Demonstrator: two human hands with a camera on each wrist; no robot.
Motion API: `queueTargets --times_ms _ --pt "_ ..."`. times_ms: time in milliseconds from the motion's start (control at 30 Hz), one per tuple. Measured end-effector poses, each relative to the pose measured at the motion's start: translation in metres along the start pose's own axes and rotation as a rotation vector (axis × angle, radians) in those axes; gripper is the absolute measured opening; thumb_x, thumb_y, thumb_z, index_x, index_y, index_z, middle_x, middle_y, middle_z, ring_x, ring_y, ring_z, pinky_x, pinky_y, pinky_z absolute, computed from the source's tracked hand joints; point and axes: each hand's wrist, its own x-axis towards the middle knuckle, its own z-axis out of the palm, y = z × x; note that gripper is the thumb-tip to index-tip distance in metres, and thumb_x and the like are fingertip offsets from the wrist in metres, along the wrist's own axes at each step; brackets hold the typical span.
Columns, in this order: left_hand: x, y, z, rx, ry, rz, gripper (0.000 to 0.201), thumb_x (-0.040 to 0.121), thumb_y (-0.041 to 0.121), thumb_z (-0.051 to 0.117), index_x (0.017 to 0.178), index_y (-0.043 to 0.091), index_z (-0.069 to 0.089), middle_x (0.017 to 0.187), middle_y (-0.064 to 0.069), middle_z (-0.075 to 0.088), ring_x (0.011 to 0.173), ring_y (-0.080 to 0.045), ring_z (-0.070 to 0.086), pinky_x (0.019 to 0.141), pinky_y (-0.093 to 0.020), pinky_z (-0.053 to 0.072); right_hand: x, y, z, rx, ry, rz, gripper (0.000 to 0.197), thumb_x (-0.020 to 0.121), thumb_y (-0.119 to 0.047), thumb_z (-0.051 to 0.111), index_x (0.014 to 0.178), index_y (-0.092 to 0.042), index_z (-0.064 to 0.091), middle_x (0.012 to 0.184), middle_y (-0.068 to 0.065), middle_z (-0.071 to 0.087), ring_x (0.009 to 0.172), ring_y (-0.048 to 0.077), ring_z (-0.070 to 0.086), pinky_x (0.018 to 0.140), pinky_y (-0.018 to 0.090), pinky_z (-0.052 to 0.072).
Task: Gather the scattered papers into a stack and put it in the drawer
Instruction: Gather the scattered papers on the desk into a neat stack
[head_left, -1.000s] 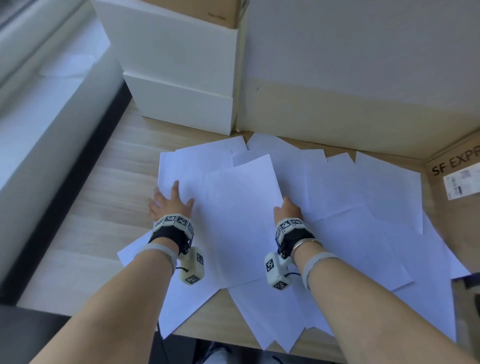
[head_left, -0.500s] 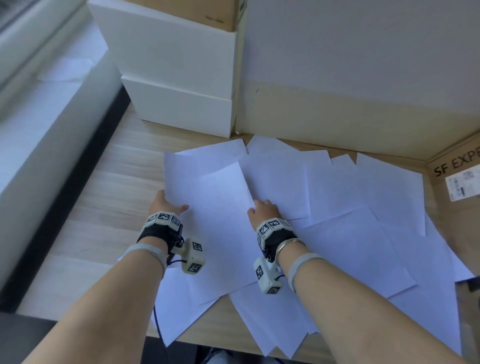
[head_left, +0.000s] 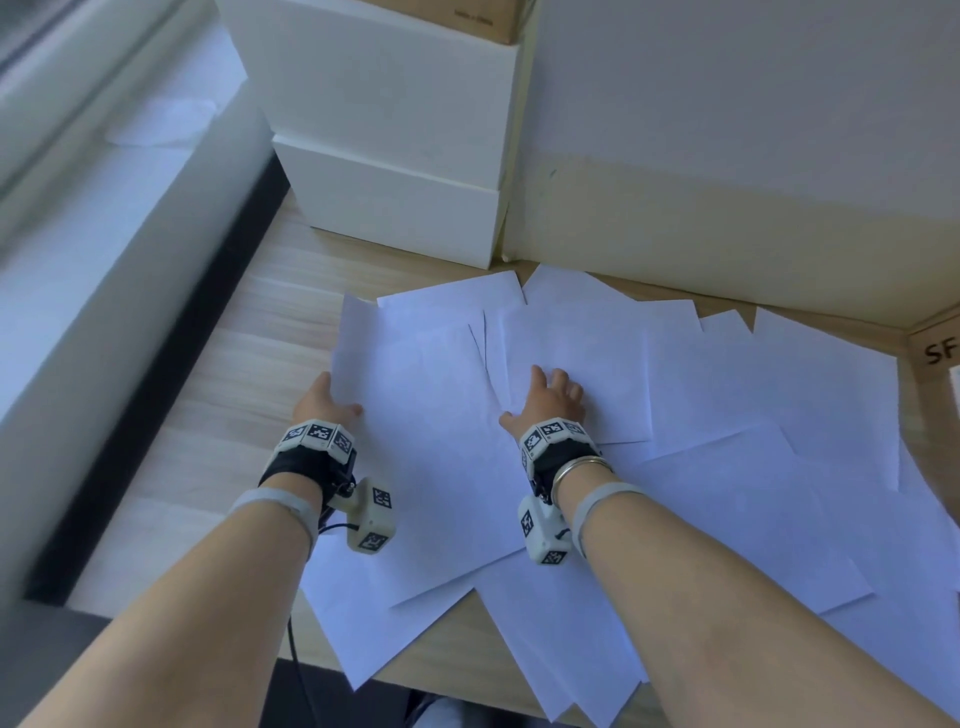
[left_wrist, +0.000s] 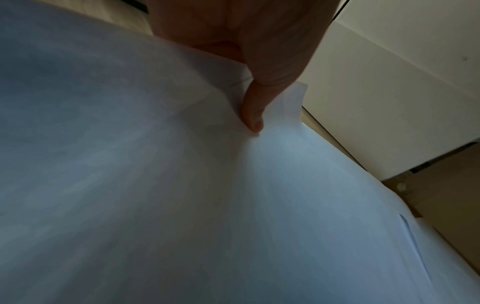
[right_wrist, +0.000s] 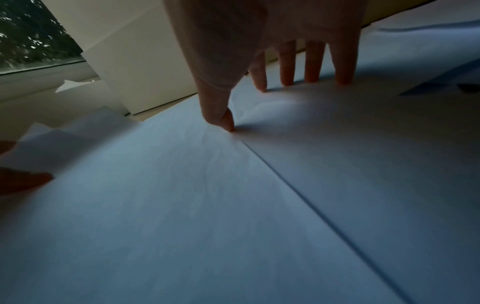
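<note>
Left hand (head_left: 323, 402) pinches the sheets' left edge, right hand (head_left: 546, 402) fingers spread flat on papers (head_left: 727, 415) fanned right of them; dragging could crumple sheets or push some off the surface (head_left: 249, 395).

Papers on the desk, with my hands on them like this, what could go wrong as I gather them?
The papers hang over the desk's near edge, so sweeping could knock some off. The left hand pinches several edges at once, which may crease or slip unevenly. The right hand presses fingertips flat on one sheet; dragging could wrinkle it.
</note>
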Motion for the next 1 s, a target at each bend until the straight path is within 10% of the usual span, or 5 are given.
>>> queueTargets --times_ms 333,500,667,767,1000 --pt "-0.004 0.011 0.005 -0.008 -0.009 0.028 0.032 0.087 0.004 0.052 0.118 0.004 0.047 0.12 -0.022 0.059 0.108 -0.039 0.057 0.076 -0.035 0.039 0.006 0.022 -0.022 0.097 -0.206 -0.111 0.056 0.077 -0.01 0.074 0.125 -0.014 0.046 0.13 0.01 0.051 0.109 0.03 0.06 0.091 0.032 0.049" --pt "-0.006 0.014 0.005 -0.07 -0.08 0.094 0.043 0.087 0.003 0.054 0.128 0.009 0.047 0.123 -0.019 0.061 0.11 -0.037 0.059 0.084 -0.038 0.045 0.013 0.019 -0.023 0.13 -0.129 -0.053 0.011 0.088 -0.009 0.056 0.081 -0.011 0.048 0.079 0.008 0.051 0.078 0.023 0.047 0.057 0.023 0.035" --pt "-0.008 0.014 0.003 -0.124 -0.093 0.089 0.045 0.085 0.002 0.058 0.128 0.008 0.049 0.125 -0.019 0.06 0.111 -0.036 0.059 0.089 -0.039 0.045 0.02 0.025 -0.039 0.331 0.002 0.094 0.026 0.097 -0.013 0.043 0.116 -0.008 0.059 0.123 0.018 0.058 0.113 0.031 0.056 0.076 0.023 0.041" --pt "-0.011 0.015 0.006 -0.133 -0.124 0.092 0.047 0.085 0.002 0.058 0.131 0.004 0.047 0.13 -0.02 0.057 0.115 -0.036 0.057 0.09 -0.037 0.044 0.024 0.028 -0.046 0.477 0.033 0.164 0.035 0.099 -0.012 0.038 0.131 -0.005 0.05 0.136 0.017 0.052 0.12 0.031 0.053 0.047 0.007 0.034" --pt "-0.015 0.025 0.019 -0.174 -0.138 0.108 0.047 0.084 0.001 0.061 0.129 -0.001 0.049 0.132 -0.021 0.057 0.119 -0.036 0.056 0.097 -0.041 0.043 0.009 -0.001 -0.038 0.468 -0.055 0.008 0.019 0.095 -0.002 0.035 0.1 -0.003 0.053 0.116 0.019 0.061 0.095 0.038 0.062 0.085 0.038 0.052"
